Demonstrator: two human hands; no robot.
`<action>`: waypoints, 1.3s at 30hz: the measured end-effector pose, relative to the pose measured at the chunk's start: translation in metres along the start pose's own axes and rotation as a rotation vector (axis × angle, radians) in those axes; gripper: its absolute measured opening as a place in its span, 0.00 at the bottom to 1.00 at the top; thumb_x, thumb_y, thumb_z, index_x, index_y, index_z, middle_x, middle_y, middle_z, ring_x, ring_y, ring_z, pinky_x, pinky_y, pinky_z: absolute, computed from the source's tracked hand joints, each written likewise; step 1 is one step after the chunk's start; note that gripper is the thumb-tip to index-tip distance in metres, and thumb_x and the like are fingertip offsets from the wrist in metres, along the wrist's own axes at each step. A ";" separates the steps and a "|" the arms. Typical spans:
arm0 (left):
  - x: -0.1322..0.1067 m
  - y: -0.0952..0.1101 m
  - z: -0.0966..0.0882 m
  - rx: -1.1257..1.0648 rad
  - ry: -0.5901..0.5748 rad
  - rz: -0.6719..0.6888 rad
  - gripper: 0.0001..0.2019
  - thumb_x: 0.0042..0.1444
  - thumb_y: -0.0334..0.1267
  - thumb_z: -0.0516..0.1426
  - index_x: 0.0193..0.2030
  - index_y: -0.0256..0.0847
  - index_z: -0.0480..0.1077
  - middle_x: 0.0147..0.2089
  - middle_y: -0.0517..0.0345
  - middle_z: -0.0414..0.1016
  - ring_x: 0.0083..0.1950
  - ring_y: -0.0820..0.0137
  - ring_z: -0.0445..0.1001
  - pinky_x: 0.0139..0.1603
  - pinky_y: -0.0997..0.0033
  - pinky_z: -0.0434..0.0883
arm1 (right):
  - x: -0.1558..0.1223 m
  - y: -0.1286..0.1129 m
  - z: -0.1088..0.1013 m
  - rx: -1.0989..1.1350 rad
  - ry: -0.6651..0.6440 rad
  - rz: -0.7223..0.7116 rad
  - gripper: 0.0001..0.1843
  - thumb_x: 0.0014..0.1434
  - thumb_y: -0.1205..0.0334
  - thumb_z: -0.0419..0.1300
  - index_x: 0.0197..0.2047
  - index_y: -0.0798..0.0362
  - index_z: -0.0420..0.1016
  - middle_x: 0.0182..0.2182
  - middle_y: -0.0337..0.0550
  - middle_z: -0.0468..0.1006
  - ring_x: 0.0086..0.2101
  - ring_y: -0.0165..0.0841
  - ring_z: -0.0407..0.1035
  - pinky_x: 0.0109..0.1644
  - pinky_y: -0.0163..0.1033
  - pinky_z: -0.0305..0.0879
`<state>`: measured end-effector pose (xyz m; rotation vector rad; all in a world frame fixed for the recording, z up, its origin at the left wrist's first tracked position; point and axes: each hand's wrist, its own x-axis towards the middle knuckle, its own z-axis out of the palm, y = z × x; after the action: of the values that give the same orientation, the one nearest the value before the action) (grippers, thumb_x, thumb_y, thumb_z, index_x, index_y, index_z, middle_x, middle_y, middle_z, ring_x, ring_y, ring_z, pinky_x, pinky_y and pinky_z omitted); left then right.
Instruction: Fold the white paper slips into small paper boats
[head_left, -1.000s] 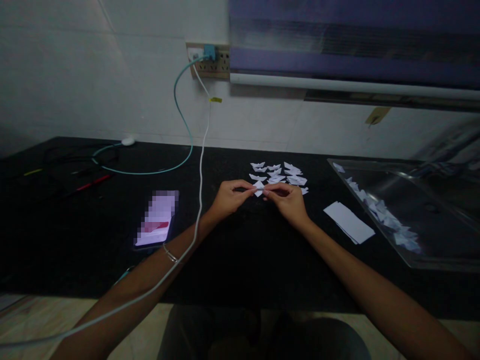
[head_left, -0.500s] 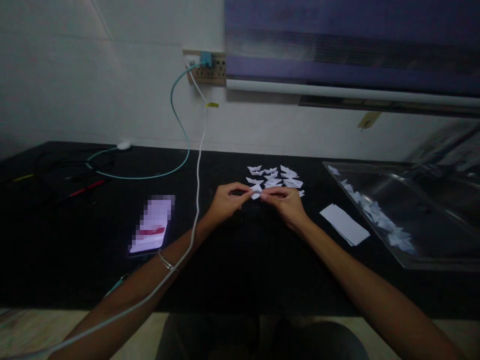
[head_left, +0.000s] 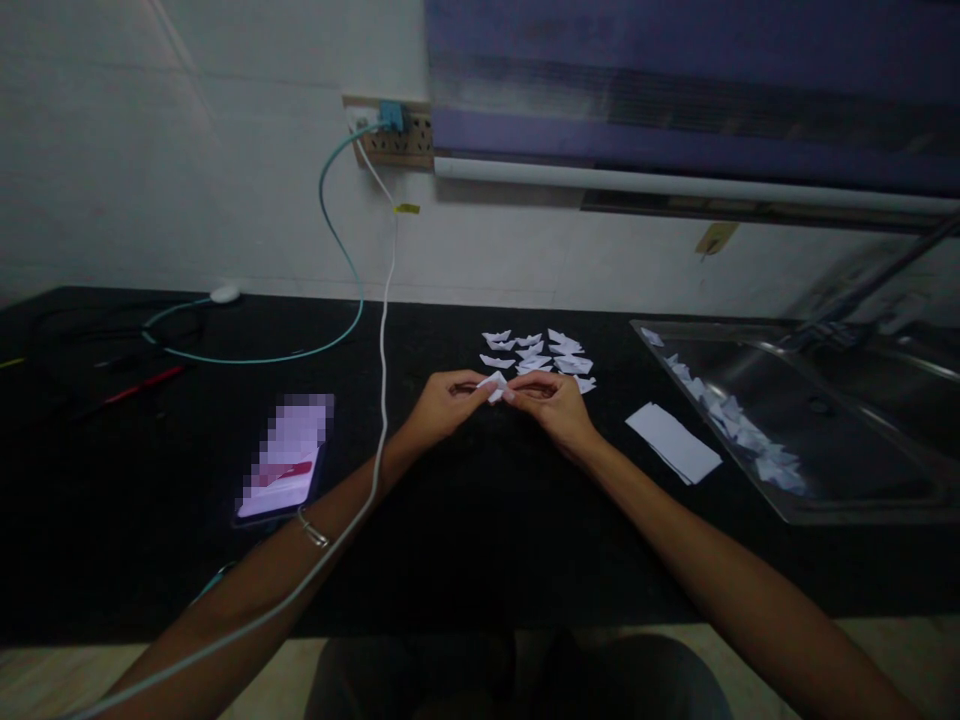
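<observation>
Both hands meet over the black counter (head_left: 465, 520), pinching one small white folded paper piece (head_left: 496, 385) between their fingertips. My left hand (head_left: 444, 403) grips its left side with thumb and forefinger; my right hand (head_left: 549, 403) grips its right side the same way. Just behind the hands lies a cluster of several small folded white paper shapes (head_left: 536, 353). A short stack of white paper slips (head_left: 673, 443) rests on the counter to the right of my right hand.
A lit phone (head_left: 283, 458) lies left of my left forearm. A white cable (head_left: 384, 330) hangs from a wall socket (head_left: 390, 138) across my left arm; a teal cable (head_left: 300, 350) loops at the back left. A steel sink (head_left: 862, 490) at right holds several paper scraps (head_left: 739, 432).
The view has drifted right, so everything sits a little further left in frame. Both hands stay pinched on the same paper piece, with only small finger movements.
</observation>
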<state>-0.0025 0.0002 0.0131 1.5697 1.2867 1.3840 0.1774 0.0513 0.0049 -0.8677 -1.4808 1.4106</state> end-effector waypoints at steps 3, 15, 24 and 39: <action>0.000 0.002 0.001 0.002 0.032 0.003 0.10 0.55 0.42 0.63 0.36 0.37 0.81 0.36 0.52 0.84 0.37 0.67 0.81 0.39 0.71 0.77 | -0.002 -0.002 0.004 0.009 0.016 0.011 0.13 0.40 0.57 0.75 0.30 0.51 0.81 0.30 0.42 0.83 0.32 0.35 0.77 0.43 0.44 0.74; 0.000 -0.001 -0.002 0.097 0.079 0.083 0.10 0.54 0.42 0.64 0.33 0.38 0.82 0.32 0.53 0.83 0.33 0.66 0.80 0.33 0.73 0.74 | -0.003 0.000 0.009 0.118 0.020 0.037 0.16 0.38 0.60 0.75 0.27 0.51 0.72 0.25 0.37 0.79 0.27 0.31 0.74 0.35 0.37 0.70; 0.001 -0.007 -0.005 0.158 -0.021 0.033 0.14 0.59 0.47 0.60 0.36 0.38 0.82 0.25 0.58 0.79 0.25 0.72 0.73 0.24 0.77 0.65 | -0.001 0.000 0.003 0.023 -0.041 0.051 0.20 0.44 0.53 0.73 0.39 0.52 0.78 0.26 0.40 0.81 0.27 0.33 0.74 0.35 0.38 0.71; 0.003 -0.003 -0.004 -0.181 -0.099 -0.062 0.18 0.55 0.44 0.63 0.48 0.35 0.78 0.33 0.51 0.81 0.24 0.75 0.74 0.20 0.80 0.66 | -0.002 -0.003 0.006 0.179 0.055 0.092 0.17 0.42 0.54 0.75 0.35 0.52 0.82 0.33 0.43 0.83 0.33 0.33 0.77 0.45 0.42 0.77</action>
<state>-0.0076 0.0033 0.0119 1.4451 1.1099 1.3275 0.1728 0.0470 0.0077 -0.8636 -1.2658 1.5491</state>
